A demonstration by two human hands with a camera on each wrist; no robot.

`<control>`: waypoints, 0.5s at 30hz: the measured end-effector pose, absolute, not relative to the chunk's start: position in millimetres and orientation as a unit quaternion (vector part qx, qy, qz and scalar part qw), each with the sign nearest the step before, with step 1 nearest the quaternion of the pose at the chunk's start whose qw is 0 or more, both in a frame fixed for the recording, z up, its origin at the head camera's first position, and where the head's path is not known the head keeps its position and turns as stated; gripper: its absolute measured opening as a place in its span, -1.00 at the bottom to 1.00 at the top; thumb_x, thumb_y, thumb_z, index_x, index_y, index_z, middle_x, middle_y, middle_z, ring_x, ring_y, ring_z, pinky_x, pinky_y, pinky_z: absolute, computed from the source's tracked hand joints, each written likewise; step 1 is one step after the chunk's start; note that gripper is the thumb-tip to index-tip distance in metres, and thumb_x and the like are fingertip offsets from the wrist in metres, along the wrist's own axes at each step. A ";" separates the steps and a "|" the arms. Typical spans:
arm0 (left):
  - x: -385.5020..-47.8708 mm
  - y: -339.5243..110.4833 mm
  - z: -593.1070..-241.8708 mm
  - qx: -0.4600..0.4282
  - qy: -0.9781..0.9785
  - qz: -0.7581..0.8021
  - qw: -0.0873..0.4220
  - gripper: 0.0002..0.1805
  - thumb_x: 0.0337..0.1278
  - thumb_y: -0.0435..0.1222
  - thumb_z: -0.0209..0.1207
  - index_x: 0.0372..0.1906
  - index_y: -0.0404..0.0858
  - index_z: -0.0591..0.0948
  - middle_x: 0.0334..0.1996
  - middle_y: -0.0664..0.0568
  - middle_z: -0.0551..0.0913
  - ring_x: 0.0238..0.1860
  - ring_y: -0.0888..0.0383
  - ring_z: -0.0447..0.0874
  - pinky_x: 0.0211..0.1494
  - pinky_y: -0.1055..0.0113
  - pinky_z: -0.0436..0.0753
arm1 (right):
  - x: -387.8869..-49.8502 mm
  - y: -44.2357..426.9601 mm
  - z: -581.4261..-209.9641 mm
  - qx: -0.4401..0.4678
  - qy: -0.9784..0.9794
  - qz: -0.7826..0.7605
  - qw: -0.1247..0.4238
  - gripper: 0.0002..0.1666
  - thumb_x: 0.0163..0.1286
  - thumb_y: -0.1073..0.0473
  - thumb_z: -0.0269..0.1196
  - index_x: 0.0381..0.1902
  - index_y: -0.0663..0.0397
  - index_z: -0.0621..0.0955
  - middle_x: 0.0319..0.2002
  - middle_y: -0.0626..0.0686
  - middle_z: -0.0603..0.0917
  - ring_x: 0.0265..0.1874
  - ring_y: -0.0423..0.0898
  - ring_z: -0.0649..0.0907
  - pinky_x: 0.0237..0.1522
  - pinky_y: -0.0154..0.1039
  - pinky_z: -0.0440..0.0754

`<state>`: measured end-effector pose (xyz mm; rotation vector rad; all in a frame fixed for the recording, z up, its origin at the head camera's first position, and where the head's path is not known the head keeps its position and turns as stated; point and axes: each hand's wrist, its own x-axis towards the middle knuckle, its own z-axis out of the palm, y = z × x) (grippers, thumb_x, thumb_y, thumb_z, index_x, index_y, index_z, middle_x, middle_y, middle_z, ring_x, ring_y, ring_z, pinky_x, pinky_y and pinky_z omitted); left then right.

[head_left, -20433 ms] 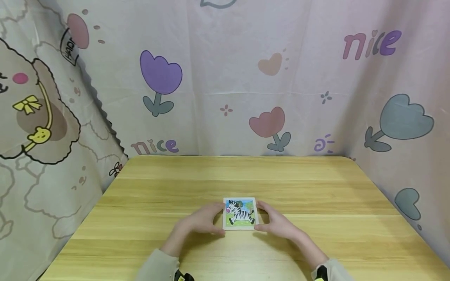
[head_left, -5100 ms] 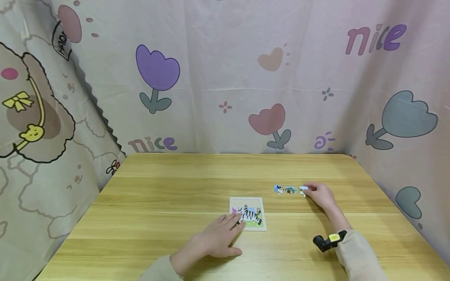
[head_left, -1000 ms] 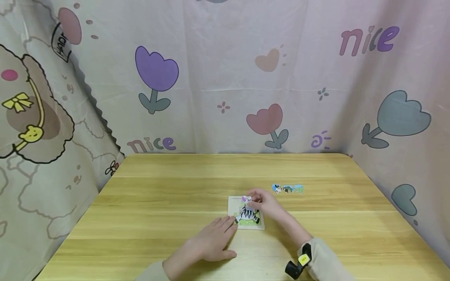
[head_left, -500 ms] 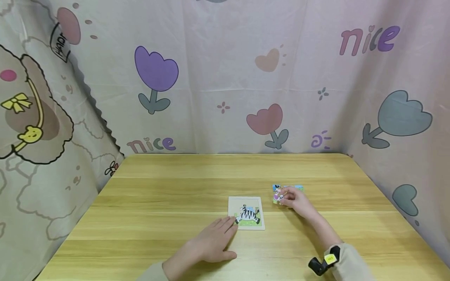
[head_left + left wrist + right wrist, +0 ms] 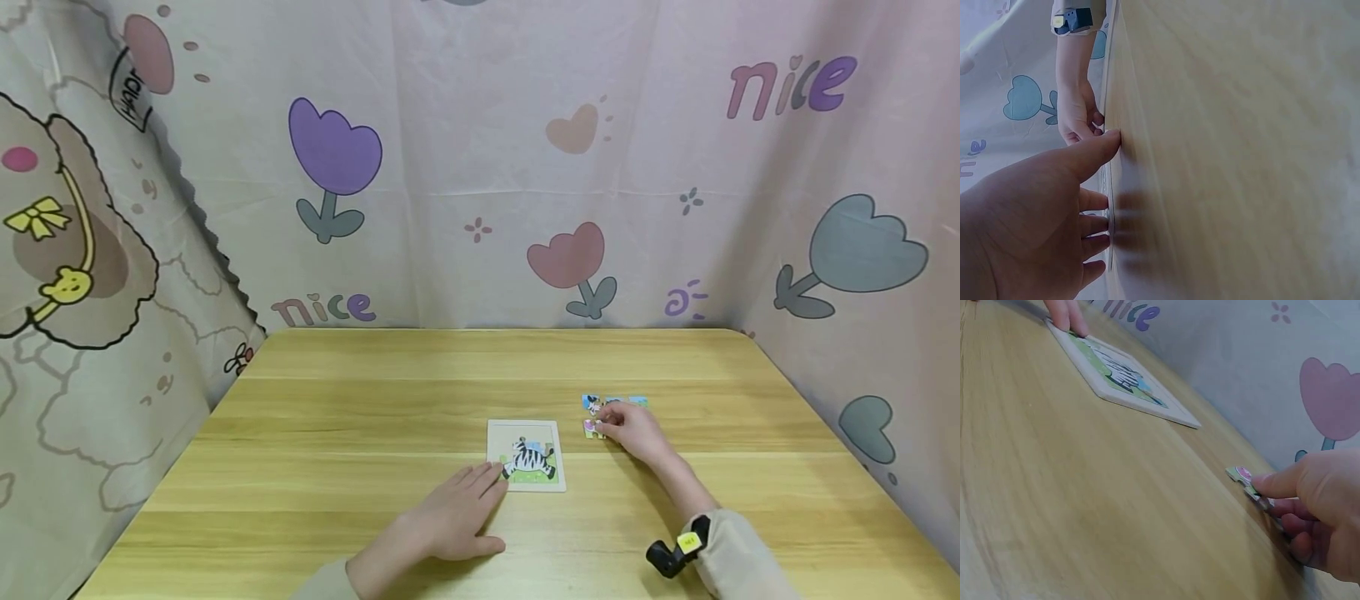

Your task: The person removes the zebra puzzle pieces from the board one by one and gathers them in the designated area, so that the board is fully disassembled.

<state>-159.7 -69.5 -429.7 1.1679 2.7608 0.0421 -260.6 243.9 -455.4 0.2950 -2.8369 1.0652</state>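
In the head view my left hand (image 5: pixel 454 515) rests with its fingers straight on the lower left corner of a white-rimmed zebra puzzle board (image 5: pixel 501 438). The board's upper and left parts show bare backing; zebra body pieces lie in the rest. To the right of the board, my right hand (image 5: pixel 639 433) pinches a puzzle piece (image 5: pixel 590 428) with a pink snout on it, at the table surface. The right wrist view shows the thumb on top of this piece (image 5: pixel 1240 474). Just behind it lies a row of loose pieces (image 5: pixel 591 403), partly covered by the fingers.
The wooden table (image 5: pixel 337 425) extends around the board on all sides. A patterned curtain (image 5: pixel 465 150) hangs behind its far edge and along both sides. A small black camera (image 5: pixel 667 557) is strapped to the right wrist.
My right hand has taken the pink-snout piece off the board and carried it right, to just in front of the loose row. The left hand has stayed on the board's corner.
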 end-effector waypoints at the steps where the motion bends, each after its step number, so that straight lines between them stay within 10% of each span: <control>1: -159.8 -69.6 -429.8 0.389 0.919 0.014 0.071 -0.18 0.15 0.19 0.00 0.36 -0.27 0.23 0.40 -0.14 0.10 0.39 -0.02 0.04 0.40 0.16 0.11 | -261.1 243.2 -455.1 0.095 -0.934 0.342 0.049 -0.89 0.15 0.25 0.32 -0.34 0.14 0.66 -0.53 -0.07 0.54 -0.49 -0.17 0.47 -0.43 -0.27 0.42; 15: -160.2 -69.6 -430.2 0.390 0.919 0.013 0.063 -0.18 0.14 0.18 0.02 0.35 -0.27 0.24 0.39 -0.14 0.12 0.39 -0.03 0.06 0.39 0.15 0.12 | -264.5 243.0 -453.9 0.065 -0.940 0.329 0.055 -0.82 0.14 0.22 0.33 -0.33 0.21 0.62 -0.54 -0.04 0.54 -0.51 -0.15 0.48 -0.45 -0.27 0.43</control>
